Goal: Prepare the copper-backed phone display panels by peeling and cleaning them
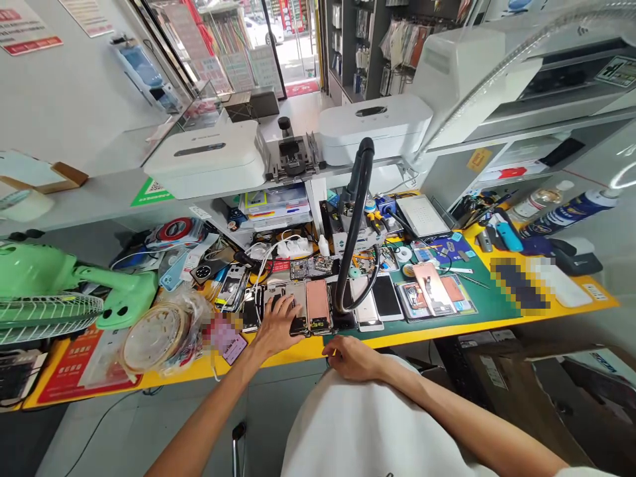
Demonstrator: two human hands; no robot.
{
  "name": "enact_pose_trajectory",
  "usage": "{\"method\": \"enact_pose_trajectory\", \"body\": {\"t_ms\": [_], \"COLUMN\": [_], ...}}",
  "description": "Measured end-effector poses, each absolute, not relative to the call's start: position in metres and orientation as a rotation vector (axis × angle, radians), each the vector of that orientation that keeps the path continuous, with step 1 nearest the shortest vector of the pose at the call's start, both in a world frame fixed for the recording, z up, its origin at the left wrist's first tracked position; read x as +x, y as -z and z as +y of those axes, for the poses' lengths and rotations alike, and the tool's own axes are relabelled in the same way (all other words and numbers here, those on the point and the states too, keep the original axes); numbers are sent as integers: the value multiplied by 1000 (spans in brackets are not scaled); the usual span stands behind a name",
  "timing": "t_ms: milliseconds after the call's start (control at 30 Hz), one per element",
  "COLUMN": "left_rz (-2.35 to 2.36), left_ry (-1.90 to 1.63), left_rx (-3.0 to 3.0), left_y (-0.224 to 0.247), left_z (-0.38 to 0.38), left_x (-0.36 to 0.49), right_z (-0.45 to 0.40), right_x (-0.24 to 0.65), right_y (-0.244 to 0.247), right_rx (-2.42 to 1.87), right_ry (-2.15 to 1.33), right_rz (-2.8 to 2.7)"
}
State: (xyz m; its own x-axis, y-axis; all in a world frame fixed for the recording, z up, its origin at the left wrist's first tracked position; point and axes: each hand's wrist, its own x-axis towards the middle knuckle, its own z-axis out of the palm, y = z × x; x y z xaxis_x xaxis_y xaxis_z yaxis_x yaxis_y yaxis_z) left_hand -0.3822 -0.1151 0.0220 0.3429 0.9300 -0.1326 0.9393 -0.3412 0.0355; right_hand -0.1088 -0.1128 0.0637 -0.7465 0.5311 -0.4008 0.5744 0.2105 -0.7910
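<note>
My left hand lies with fingers spread over an opened phone in a row of phones near the bench's front edge. Just right of it is a rose-coloured phone housing with a dark lower end. My right hand is held at the front edge, its fingers loosely curled; no object shows in them. Beyond it lie a gold-and-white phone and a dark-screened phone with a white frame. A rose-gold phone shell rests tilted on other parts further right.
A black flexible arm curves down between the phones. At left stand a green fan and a round clear tub in plastic. Tools, circuit boards and cables crowd the back below a shelf with white machines. A blue spray can lies right.
</note>
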Motion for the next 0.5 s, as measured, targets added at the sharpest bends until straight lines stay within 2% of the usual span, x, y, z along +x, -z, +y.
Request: {"method": "enact_pose_trajectory", "body": {"t_ms": [233, 500], "left_rz": [1581, 1526], "left_ry": [374, 500], "left_rx": [2411, 2361], "left_y": [-16, -15], "left_z": [-56, -50], "left_x": [-371, -369], "right_z": [-115, -109], "right_x": [-128, -95], "right_y": [-72, -71], "right_rx": [1023, 1218], "right_ry": [1591, 1666], "right_rz": [2385, 2359]}}
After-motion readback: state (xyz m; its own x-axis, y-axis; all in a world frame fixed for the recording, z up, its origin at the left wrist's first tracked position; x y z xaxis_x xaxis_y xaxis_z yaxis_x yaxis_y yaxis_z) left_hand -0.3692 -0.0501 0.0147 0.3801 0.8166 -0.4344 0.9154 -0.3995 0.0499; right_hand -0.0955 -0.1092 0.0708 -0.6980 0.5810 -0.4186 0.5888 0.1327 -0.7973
